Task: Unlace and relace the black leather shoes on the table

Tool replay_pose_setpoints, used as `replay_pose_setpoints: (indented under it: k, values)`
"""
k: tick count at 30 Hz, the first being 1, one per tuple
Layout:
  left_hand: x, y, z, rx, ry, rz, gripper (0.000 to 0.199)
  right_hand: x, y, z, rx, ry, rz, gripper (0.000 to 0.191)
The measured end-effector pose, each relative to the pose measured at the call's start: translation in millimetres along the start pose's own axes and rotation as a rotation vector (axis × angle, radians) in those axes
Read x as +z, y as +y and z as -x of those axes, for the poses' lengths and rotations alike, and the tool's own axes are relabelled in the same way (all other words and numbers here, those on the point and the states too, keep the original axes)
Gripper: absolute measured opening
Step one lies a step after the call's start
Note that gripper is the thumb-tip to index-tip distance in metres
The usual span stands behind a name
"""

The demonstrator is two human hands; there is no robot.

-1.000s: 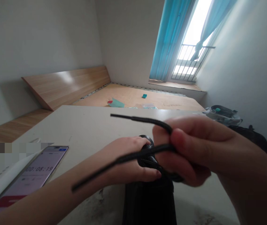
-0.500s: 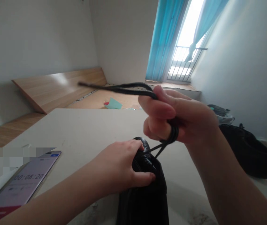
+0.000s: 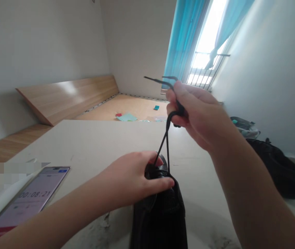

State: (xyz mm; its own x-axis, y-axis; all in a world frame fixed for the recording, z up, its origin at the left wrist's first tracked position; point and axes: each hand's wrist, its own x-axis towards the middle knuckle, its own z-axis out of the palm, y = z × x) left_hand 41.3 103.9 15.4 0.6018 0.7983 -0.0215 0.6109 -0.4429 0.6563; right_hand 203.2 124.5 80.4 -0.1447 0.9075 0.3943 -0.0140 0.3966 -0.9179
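A black drawstring pouch (image 3: 159,221) stands on the white table (image 3: 98,141), its gathered neck gripped by my left hand (image 3: 129,180). My right hand (image 3: 199,116) is raised above and behind the pouch, pinching a black cord (image 3: 167,145). The cord rises from the pouch neck as two taut strands to a loop at my fingers. Its two tipped ends stick out past my thumb. My fingers hide part of the pouch neck, and the pouch's lower end runs out of view.
A phone (image 3: 34,197) lies at the table's left, its stopwatch reading 00:08:21. A dark bag (image 3: 278,169) sits beyond the table at right. Past the far edge are a wooden bed frame (image 3: 111,107) with small items on it and a curtained window (image 3: 199,45).
My right hand has moved up and away from the pouch, drawing the cord taut and longer. My left hand stays on the pouch neck. The stopwatch has advanced by one second.
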Motion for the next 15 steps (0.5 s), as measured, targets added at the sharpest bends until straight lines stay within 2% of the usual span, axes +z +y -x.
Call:
replay_pose_setpoints:
  k: [2, 4, 5, 8, 10, 12, 15]
  values:
    - [-8.3, 3.9, 1.3, -0.015, 0.155, 0.046, 0.036, -6.8, 5.5, -5.0, -0.066, 0.134, 0.109, 0.04]
    - [-12.6, 8.6, 3.5, -0.009, 0.287, 0.054, 0.036, -9.7, 8.6, -6.5, -0.1, 0.18, 0.136, 0.038]
    - [-12.6, 10.8, 4.5, 0.003, 0.312, 0.056, 0.035, -9.1, 9.2, -6.2, -0.111, 0.192, 0.125, 0.038]
    - [-5.7, 14.8, 6.6, 0.073, 0.27, 0.077, 0.027, -1.5, 8.3, -3.3, -0.108, 0.192, 0.065, 0.039]
    - [-0.5, 15.6, 6.8, 0.118, 0.218, 0.143, 0.024, 4.7, 7.5, -1.5, -0.07, 0.143, 0.033, 0.04]
    - [0.4, 15.2, 6.9, 0.135, 0.139, 0.291, 0.021, 7.5, 7.9, -1.3, -0.053, 0.102, 0.039, 0.041]
    - [-8.4, 13.1, 7.0, 0.085, 0.08, 0.529, 0.032, 0.6, 11.3, -5.7, -0.104, 0.135, 0.07, 0.039]
